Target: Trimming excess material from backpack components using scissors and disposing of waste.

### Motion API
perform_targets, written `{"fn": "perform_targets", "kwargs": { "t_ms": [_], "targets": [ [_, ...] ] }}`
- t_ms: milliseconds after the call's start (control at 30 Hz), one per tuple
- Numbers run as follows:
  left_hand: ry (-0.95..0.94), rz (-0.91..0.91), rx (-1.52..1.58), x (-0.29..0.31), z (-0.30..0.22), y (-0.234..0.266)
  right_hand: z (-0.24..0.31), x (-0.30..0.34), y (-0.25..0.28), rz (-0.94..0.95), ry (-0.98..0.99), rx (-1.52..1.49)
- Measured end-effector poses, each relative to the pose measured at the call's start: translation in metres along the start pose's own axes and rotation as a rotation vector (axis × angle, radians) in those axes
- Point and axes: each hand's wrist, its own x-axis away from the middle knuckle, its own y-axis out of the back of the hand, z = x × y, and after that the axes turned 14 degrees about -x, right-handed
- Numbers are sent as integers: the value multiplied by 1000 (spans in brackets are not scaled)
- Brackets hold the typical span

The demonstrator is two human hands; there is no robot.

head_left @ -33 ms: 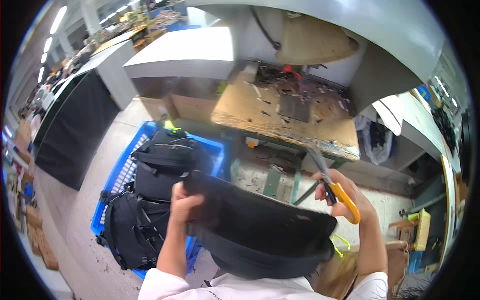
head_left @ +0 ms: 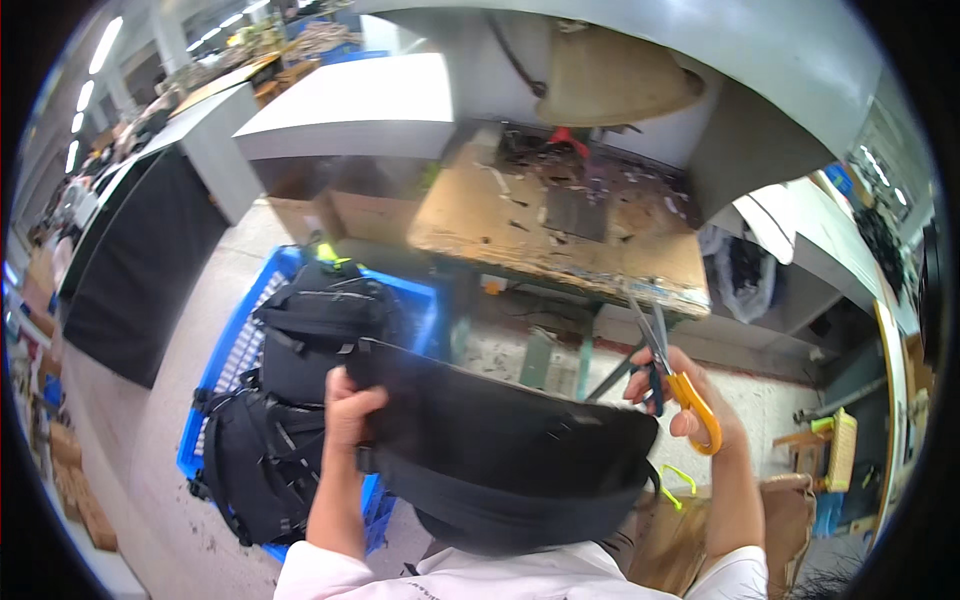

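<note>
My left hand (head_left: 352, 405) grips a black bag (head_left: 510, 430) | my right hand (head_left: 722, 405) holds orange-handled scissors (head_left: 684, 388), blades parted | black backpacks (head_left: 262, 455) in blue crate (head_left: 412, 300)

Blue crate (head_left: 418, 305), partly hidden by the black bag (head_left: 500, 430) and left forearm (head_left: 338, 510); wooden surface (head_left: 460, 215), its scattered scraps (head_left: 600, 180) too small to identify; white shirt (head_left: 520, 575), cut off below.

From my remote station I see a chipped wooden workbench (head_left: 450, 225) on a pale floor (head_left: 160, 430). A white-topped table (head_left: 350, 95) stands to its left; farther left, I see a black sheet (head_left: 145, 260) hanging. Tube lights (head_left: 105, 45) glow near a pale column (head_left: 168, 38).
</note>
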Motion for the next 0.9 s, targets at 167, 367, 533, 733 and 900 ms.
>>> {"fn": "perform_targets", "kwargs": {
  "t_ms": [167, 367, 533, 733, 900],
  "targets": [
    [-126, -51, 82, -51, 1, 11, -72, 17, 0, -316, 201, 16],
    [-212, -94, -203, -137, -51, 41, -50, -28, -24, -416, 118, -353],
    [-307, 29, -412, -203, -99, 34, -67, -91, -35, -541, 246, -354],
    [-398, 63, -452, -257, -124, 24, -43, -129, -39, -571, 223, -560],
    [-408, 53, -544, -289, -127, 18, -33, -150, -32, -603, 230, -614]
  ]
}}
